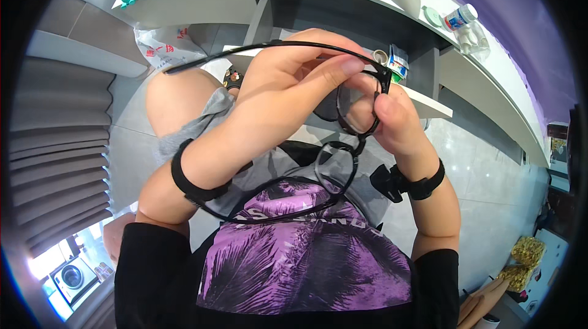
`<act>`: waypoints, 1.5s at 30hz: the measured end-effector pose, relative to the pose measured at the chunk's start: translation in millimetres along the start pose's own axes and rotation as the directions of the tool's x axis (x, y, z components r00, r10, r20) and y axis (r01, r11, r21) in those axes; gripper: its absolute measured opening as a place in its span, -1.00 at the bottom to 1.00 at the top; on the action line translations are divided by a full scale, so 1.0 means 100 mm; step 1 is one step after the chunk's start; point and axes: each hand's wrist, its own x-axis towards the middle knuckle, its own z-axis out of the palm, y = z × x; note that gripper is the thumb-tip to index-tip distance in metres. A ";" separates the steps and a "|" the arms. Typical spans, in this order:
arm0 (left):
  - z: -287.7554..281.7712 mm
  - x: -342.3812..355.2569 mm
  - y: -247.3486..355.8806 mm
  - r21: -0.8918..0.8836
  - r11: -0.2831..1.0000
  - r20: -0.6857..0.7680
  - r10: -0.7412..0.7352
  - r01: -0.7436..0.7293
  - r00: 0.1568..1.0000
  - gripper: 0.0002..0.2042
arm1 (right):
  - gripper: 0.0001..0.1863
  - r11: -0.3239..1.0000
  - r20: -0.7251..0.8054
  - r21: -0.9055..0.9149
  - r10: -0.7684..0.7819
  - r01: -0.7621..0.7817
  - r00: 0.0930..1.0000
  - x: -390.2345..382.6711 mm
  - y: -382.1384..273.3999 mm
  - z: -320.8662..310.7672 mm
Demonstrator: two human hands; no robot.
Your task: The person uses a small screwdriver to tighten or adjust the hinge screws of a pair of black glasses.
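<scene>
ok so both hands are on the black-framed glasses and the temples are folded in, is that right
Not quite: the temples are not folded in; the head view shows both opened out, reaching leftward from the frame. The left hand and right hand are indeed on the black-framed glasses.

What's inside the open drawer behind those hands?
The drawer shows a round item and a blue packet at right. The left hand, holding glasses, covers the drawer's middle; anything there is hidden.
</scene>
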 end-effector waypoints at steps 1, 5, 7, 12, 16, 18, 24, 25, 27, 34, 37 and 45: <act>0.00 -0.03 0.01 -0.029 0.999 -0.039 -0.024 0.023 0.999 -0.70 | -0.40 0.997 0.035 0.065 0.026 -0.028 0.999 0.01 0.00 0.02; 0.02 -0.10 -0.04 0.113 0.989 0.042 0.095 -0.099 0.995 -0.74 | -0.45 0.993 0.119 0.102 0.039 -0.052 0.992 0.00 0.05 0.11; 0.00 -0.15 -0.02 0.190 0.976 0.067 0.091 -0.102 0.994 -0.64 | -0.50 0.995 0.151 0.081 0.049 -0.062 0.987 -0.02 0.02 0.17; 0.04 -0.27 -0.03 0.067 0.994 -0.102 0.091 -0.085 0.991 -0.58 | -0.60 0.986 0.112 0.067 0.144 -0.152 0.983 -0.12 -0.13 0.23; -0.08 -0.25 0.00 0.233 0.971 -0.041 0.071 -0.060 0.997 -0.58 | -0.75 0.896 -0.153 -0.419 0.087 -0.144 0.984 -0.30 -0.31 0.18; -0.07 -0.27 0.08 0.216 0.976 -0.039 0.002 0.006 0.999 -0.58 | -0.82 0.861 -0.197 -0.492 0.035 -0.130 0.980 -0.38 -0.39 0.20; 0.02 -0.37 0.13 0.107 0.990 -0.039 -0.084 0.087 0.996 -0.63 | -0.81 0.636 -0.131 -0.750 -0.414 0.183 0.901 -0.47 -0.49 0.36; 0.03 -0.38 0.13 0.102 0.990 -0.042 -0.088 0.092 0.995 -0.63 | -0.80 0.560 -0.093 -0.802 -0.459 0.207 0.883 -0.47 -0.52 0.37; 0.05 -0.39 0.16 0.077 0.988 -0.047 -0.134 0.137 0.990 -0.64 | -0.78 0.346 0.074 -0.892 -0.523 0.291 0.849 -0.45 -0.58 0.40; 0.04 -0.41 0.23 0.207 0.956 -0.033 -0.205 0.207 0.978 -0.66 | -0.73 0.243 0.135 -0.914 -0.573 0.325 0.809 -0.46 -0.57 0.50; 0.04 -0.42 0.24 0.241 0.941 -0.058 -0.231 0.238 0.971 -0.66 | -0.74 0.230 0.151 -0.914 -0.573 0.335 0.805 -0.46 -0.56 0.48; 0.04 -0.41 0.26 0.321 0.914 -0.058 -0.241 0.246 0.969 -0.66 | -0.77 0.228 0.169 -0.909 -0.562 0.349 0.809 -0.44 -0.55 0.48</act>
